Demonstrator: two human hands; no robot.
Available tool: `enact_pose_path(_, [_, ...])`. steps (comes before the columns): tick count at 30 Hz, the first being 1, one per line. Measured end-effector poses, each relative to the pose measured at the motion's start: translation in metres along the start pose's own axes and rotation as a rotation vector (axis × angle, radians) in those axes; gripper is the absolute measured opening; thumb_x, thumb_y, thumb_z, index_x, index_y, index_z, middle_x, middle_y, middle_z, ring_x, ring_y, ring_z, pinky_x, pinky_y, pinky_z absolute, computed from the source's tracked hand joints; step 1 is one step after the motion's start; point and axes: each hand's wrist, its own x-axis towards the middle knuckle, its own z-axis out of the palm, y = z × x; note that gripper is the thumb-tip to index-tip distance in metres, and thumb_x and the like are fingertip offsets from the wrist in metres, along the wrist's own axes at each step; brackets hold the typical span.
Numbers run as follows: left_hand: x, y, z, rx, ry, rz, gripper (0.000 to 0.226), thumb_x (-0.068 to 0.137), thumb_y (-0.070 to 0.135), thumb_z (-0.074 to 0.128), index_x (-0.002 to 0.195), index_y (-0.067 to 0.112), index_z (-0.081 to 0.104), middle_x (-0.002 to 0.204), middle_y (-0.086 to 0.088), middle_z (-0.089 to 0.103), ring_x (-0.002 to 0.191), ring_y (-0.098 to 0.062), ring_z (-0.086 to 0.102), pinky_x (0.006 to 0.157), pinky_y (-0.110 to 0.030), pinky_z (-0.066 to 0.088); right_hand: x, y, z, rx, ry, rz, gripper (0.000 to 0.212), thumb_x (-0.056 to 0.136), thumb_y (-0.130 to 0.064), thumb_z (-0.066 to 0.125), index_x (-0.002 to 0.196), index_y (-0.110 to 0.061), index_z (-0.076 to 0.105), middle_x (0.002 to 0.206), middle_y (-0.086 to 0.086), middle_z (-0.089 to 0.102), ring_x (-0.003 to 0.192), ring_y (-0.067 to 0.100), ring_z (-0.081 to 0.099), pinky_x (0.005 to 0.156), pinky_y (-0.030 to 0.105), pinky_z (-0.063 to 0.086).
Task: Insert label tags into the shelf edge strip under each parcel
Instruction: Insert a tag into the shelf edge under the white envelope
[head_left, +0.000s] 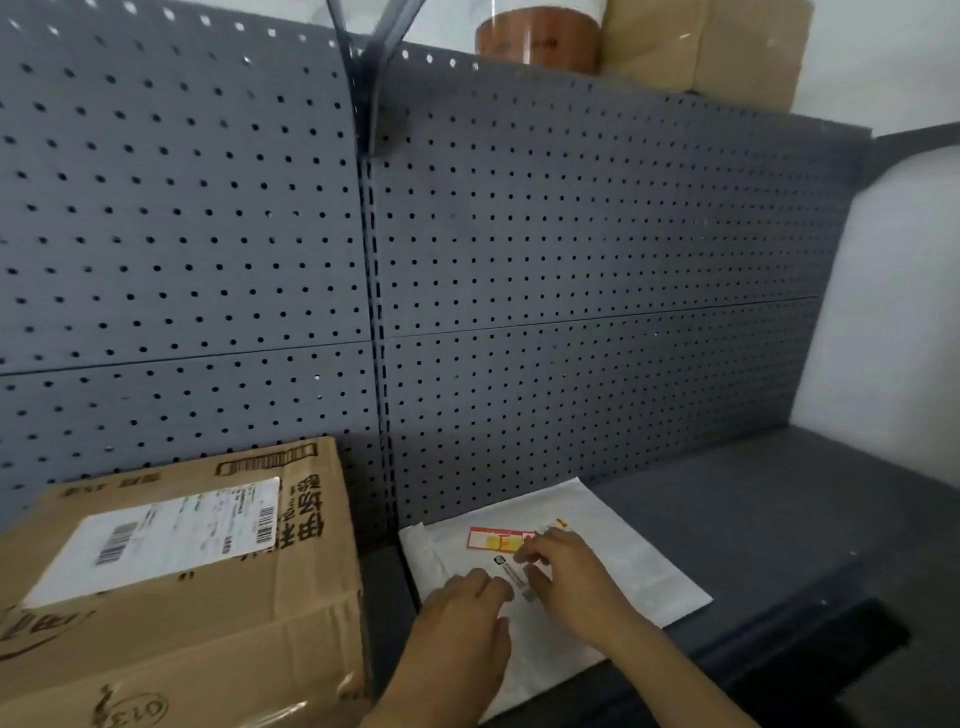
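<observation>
A flat white mailer parcel (623, 551) lies on the dark grey shelf (769, 519), with a red and yellow sticker (496, 539) near its top. Both hands rest on the mailer. My left hand (462, 629) lies flat on its lower part, fingers together. My right hand (569, 577) sits just right of the left, its fingertips curled at the edge of the red and yellow sticker; whether they pinch anything is unclear. A brown cardboard box (208, 623) with a white shipping label (171, 540) stands to the left. No label tag or shelf edge strip is clearly visible.
A grey pegboard back panel (571, 260) rises behind the shelf, with a slotted upright (376, 312) in the middle. On the shelf above stand a brown tape roll (540, 41) and a brown wrapped parcel (711, 47). A white wall (893, 312) is at right.
</observation>
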Motion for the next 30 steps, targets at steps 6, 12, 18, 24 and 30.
enact_pose_path(6, [0.031,-0.004,0.007,0.039,-0.103,-0.102,0.031,0.095,0.028,0.043,0.125,0.026,0.047,0.128,0.001,0.048,0.115,-0.018,0.045,0.098,-0.032,0.036,0.05,0.013,0.012,-0.066,-0.041,-0.014,0.024,0.091,-0.019,0.056,0.114,-0.02,0.063,0.114,0.001,0.06,0.106,0.016,0.049,0.092,0.025,0.041])
enact_pose_path(12, [0.042,-0.013,0.006,0.062,-0.214,-0.13,0.03,0.096,0.029,0.042,0.126,0.023,0.046,0.13,-0.002,0.046,0.118,-0.021,0.042,0.098,-0.034,0.034,0.074,0.013,0.023,-0.275,-0.233,0.032,0.037,0.093,-0.033,0.051,0.126,-0.015,0.054,0.125,0.006,0.049,0.115,0.023,0.041,0.097,0.032,0.037])
enact_pose_path(18, [0.048,-0.013,0.003,0.083,-0.285,-0.138,0.033,0.097,0.028,0.041,0.129,0.019,0.045,0.133,-0.005,0.044,0.121,-0.024,0.04,0.099,-0.035,0.032,0.081,0.01,0.023,-0.255,-0.196,0.031,0.026,0.09,-0.027,0.055,0.114,-0.018,0.061,0.116,0.005,0.056,0.107,0.021,0.048,0.091,0.029,0.039])
enact_pose_path(24, [0.043,-0.006,0.005,0.081,-0.347,-0.105,0.033,0.098,0.027,0.04,0.128,0.016,0.044,0.133,-0.007,0.042,0.12,-0.023,0.04,0.097,-0.035,0.031,0.068,0.011,0.008,-0.061,-0.084,-0.012,0.023,0.09,-0.008,0.051,0.097,-0.017,0.07,0.101,0.003,0.068,0.091,0.016,0.059,0.084,0.03,0.048])
enact_pose_path(30, [0.031,0.003,0.006,0.065,-0.325,-0.045,0.033,0.098,0.026,0.04,0.13,0.019,0.044,0.135,-0.004,0.043,0.121,-0.021,0.041,0.1,-0.033,0.029,0.036,0.014,-0.012,0.096,-0.005,0.046,0.02,0.091,-0.007,0.055,0.093,-0.02,0.07,0.094,-0.001,0.069,0.075,0.004,0.059,0.075,0.027,0.054])
